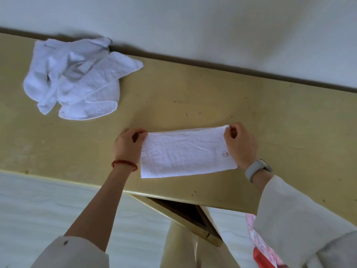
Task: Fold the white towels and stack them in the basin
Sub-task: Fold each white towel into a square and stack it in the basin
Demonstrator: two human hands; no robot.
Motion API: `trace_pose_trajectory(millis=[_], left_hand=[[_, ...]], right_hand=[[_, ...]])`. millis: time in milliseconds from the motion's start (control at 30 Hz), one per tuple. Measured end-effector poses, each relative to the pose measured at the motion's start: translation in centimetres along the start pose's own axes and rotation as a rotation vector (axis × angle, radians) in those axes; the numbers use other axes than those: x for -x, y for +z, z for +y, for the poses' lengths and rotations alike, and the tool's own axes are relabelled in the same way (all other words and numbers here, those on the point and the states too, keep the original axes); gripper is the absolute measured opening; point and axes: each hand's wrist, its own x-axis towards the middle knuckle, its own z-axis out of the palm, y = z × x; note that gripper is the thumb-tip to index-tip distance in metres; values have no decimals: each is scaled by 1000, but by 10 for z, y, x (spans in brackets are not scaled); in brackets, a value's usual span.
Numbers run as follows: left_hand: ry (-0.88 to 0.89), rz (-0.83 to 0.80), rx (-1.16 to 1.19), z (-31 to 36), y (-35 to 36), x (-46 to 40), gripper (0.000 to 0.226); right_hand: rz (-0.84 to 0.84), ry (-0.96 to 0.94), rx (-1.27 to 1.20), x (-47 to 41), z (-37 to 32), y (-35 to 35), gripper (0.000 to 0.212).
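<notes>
Now we pinch towel [185, 151] far corners, left hand [128, 145], right hand [240, 145]; half-folded strip flat on table [193, 93]. Pile [77, 78] far left unfolded. Basin unseen.

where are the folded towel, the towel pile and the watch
folded towel [185, 153], head view, middle of its top face
towel pile [77, 78], head view, middle of the crumpled heap
watch [257, 168], head view, grey strap on the right wrist
</notes>
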Motion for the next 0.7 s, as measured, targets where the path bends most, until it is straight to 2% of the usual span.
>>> trace_pose_trajectory(millis=[267, 333, 400, 500, 567, 700], left_hand=[[-6, 65, -58, 16, 1, 9, 12], [107, 72, -145, 22, 2, 13, 17], [253, 54, -223, 33, 6, 17, 17], [428, -10, -285, 49, 20, 18, 14], [458, -48, -291, 55, 29, 17, 9], [404, -81, -302, 52, 39, 17, 9]], right_hand=[[-11, 46, -41, 0, -8, -1, 11], [50, -86, 14, 5, -11, -6, 17], [129, -373, 185, 10, -14, -9, 20], [65, -671, 300, 14, -23, -1, 20], [-19, -695, 302, 13, -32, 6, 15], [-133, -592, 325, 9, -39, 14, 11]])
